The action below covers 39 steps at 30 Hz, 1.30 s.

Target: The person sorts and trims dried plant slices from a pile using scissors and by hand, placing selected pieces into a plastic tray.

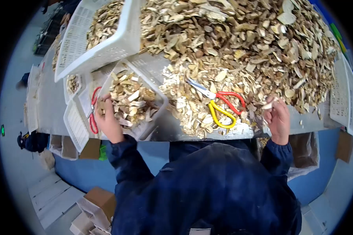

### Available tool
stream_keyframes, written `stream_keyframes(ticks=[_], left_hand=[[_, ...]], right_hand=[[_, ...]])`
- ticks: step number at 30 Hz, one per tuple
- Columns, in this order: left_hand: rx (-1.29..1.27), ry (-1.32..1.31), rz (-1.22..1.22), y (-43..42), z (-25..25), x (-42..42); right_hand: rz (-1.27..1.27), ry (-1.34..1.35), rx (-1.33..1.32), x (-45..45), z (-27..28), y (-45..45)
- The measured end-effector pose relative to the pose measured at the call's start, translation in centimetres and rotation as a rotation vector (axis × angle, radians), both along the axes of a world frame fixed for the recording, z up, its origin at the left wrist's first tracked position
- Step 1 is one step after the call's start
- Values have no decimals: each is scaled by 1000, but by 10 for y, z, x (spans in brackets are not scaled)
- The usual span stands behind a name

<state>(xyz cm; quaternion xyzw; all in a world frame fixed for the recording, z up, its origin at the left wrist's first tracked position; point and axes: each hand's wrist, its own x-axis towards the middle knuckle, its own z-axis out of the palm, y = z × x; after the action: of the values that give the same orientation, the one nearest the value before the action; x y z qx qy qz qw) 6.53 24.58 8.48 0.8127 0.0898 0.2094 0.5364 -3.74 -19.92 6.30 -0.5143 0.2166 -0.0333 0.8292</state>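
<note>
My left hand [110, 123] is at the left rim of a small white basket [161, 96], its fingers curled together. Something brownish seems to be between them, but I cannot make it out. Dried mushroom slices [135, 96] lie inside this basket. Just left of that hand are red-handled scissors [93, 105]. My right hand [279, 119] pinches a pale mushroom slice [269, 104] above the table's front edge. Between my hands, a pair of cutters [212, 96] with one red and one yellow handle lies open on small mushroom pieces.
A large heap of dried mushroom slices [239, 43] covers the back of the metal table [164, 127]. A big white basket [123, 41] stands at the back left, with a smaller white basket [76, 123] nearer. Another white basket [344, 94] is at the right end. A lined box [305, 152] sits below.
</note>
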Motion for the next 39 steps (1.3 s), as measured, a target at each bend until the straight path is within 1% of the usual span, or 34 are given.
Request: stream_keyframes(ticks=[1, 2, 4, 5, 6, 7, 8, 10, 11, 12, 13, 14, 16, 17, 20, 21, 23, 24, 25, 26, 28, 30, 32, 33, 34, 36, 37, 38, 39], left_hand=[[106, 179, -85, 6, 5, 2], [347, 165, -192, 4, 6, -1], [1096, 72, -110, -11, 9, -10], [1023, 16, -132, -24, 14, -17], [550, 159, -273, -42, 18, -24], [139, 254, -491, -63, 17, -32], [-280, 391, -622, -83, 17, -40], [-594, 625, -1042, -113, -12, -55], [-891, 820, -1129, -134, -11, -60], [-912, 1026, -1049, -147, 1, -64], [-986, 1043, -1100, -144, -18, -66], [-1061, 1060, -1149, -141, -37, -68], [-1009, 1099, -991, -140, -38, -74], [-980, 1119, -911, -139, -38, -77], [-861, 1029, -957, -137, -37, -74], [-858, 1034, -912, -138, -34, -73], [-854, 1043, -825, -142, -25, -73], [-843, 1008, -836, -141, -26, -73], [-832, 970, -849, -141, -30, -72], [-822, 934, -861, -141, -31, -71], [-810, 924, -837, -142, -20, -66], [-791, 876, -835, -143, -16, -63], [-757, 793, -861, -145, -16, -59], [-722, 750, -875, -145, -17, -57], [-679, 716, -891, -147, -17, -55], [-593, 647, -935, -154, -16, -51], [-600, 631, -908, -160, -13, -50], [-556, 599, -910, -165, -11, -49], [-510, 572, -914, -168, -8, -48]], right_hand=[[15, 7, 27, -1, 0, 1], [17, 14, 29, -4, -1, 3], [61, 7, 46, -5, 4, 6], [93, 26, -65, -7, 8, 13], [130, 44, -172, -7, 13, 22], [242, 40, -193, -6, 18, 32], [359, 34, -208, -5, 24, 45], [576, 52, -275, 1, 39, 76], [515, -48, -372, 4, 28, 84], [450, -147, -466, 7, 16, 89], [456, -99, -830, 15, 20, 85], [462, -137, -1043, 18, 15, 85], [468, -211, -1467, 20, -3, 88], [508, -237, -1500, 20, -10, 91], [537, -248, -1686, 29, -11, 102], [559, -250, -1758, 31, -11, 106], [597, -208, -1771, 36, -8, 110], [616, -184, -1778, 38, -6, 111], [553, -214, -1803, 40, -13, 110], [565, -197, -1790, 40, -15, 109], [584, -169, -1767, 44, -11, 105], [576, -110, -1565, 45, 0, 97], [485, -149, -1386, 38, 8, 87], [459, -57, -1217, 33, 18, 85], [462, -58, -1142, 24, 27, 79], [517, 33, -931, 10, 42, 72], [472, -123, -959, 4, 35, 71], [514, -49, -1019, -4, 38, 70], [486, -32, -1048, -12, 37, 72]])
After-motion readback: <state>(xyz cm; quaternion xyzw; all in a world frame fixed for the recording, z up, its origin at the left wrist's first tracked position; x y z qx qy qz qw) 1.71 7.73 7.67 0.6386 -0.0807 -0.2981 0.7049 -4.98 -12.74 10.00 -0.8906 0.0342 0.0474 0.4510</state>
